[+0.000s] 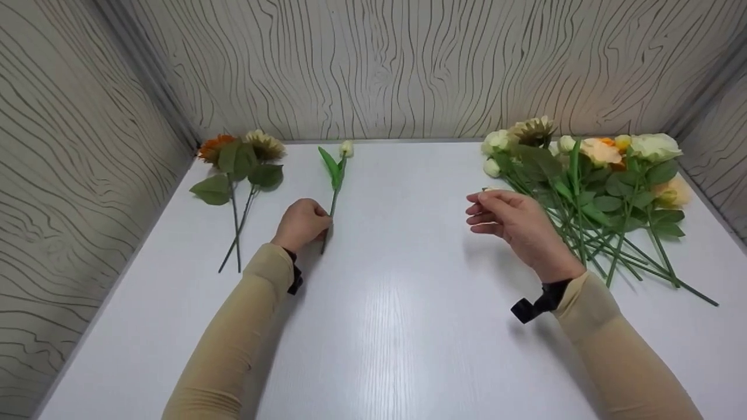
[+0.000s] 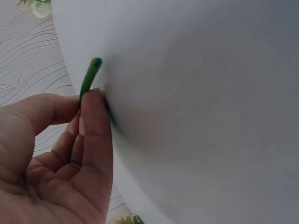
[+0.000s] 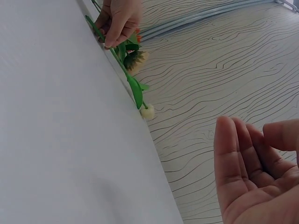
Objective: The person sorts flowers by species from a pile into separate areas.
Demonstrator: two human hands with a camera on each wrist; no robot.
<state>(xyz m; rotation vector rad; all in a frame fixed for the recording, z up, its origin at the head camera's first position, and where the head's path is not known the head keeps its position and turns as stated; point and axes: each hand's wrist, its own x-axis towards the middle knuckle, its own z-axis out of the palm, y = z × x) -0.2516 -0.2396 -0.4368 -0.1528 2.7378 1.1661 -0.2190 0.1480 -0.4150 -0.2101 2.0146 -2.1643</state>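
Observation:
A white tulip (image 1: 346,148) with green leaves lies left of the table's middle, its bloom toward the back wall. My left hand (image 1: 302,224) pinches its stem (image 1: 334,204) between thumb and fingers; in the left wrist view the cut stem end (image 2: 91,72) sticks out past the fingertips of the left hand (image 2: 60,154). The right wrist view shows the same tulip (image 3: 147,112) beyond my right hand (image 3: 257,172). Held above the table beside the right-hand flower pile, my right hand (image 1: 516,224) has relaxed fingers and nothing between them.
At the back left, an orange flower (image 1: 215,148) and a cream flower (image 1: 265,146) lie with crossed stems. On the right is a pile of several flowers, including a peach bloom (image 1: 601,151) and a white one (image 1: 656,147), stems toward the front. A patterned wall (image 1: 379,70) borders the white table (image 1: 379,326).

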